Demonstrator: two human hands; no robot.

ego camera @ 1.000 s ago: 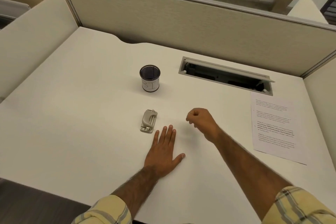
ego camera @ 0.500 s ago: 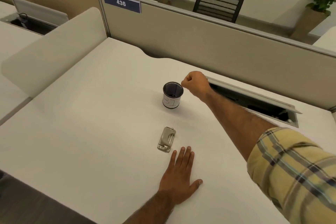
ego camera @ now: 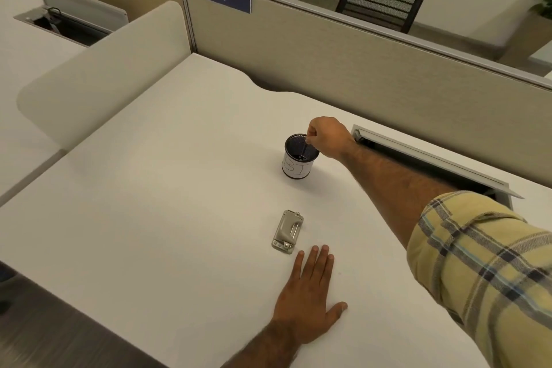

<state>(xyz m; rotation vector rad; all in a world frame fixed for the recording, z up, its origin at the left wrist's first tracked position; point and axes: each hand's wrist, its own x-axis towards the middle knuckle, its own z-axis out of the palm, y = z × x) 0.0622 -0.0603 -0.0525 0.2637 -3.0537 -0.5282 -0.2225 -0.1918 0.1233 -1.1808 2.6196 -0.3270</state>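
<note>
Out toward the far middle of the surface (ego camera: 167, 188), a dark mesh cup (ego camera: 300, 163) stands upright with a white paper label round its lower half. The right hand (ego camera: 327, 136) hangs directly over its mouth, the arm stretched out from the near right. Its fingers are curled in, and thumb and forefinger pinch a thin dark piece (ego camera: 305, 148), too slight for me to name, which hangs nearly straight down with its lower end inside the rim. The piece's long axis therefore runs with the cup's own, top to bottom, and the opening lies right beneath the fingertips. That is what counts here. I'd judge the coming move to be a plain letting-go, and the piece should fall inside, though the hand sits closest to the right edge of the rim. The left hand (ego camera: 304, 305) lies flat, palm down, fingers straight and together, on the near part of the surface, holding nothing. Its fingertips stop just short of a small grey metal device (ego camera: 288, 231) whose length runs roughly near to far. The cup is well apart from that hand, so the right is plainly the nearer one. Just right of the cup, behind the right wrist, an open cable hatch (ego camera: 430, 158) is sunk in the surface.
</note>
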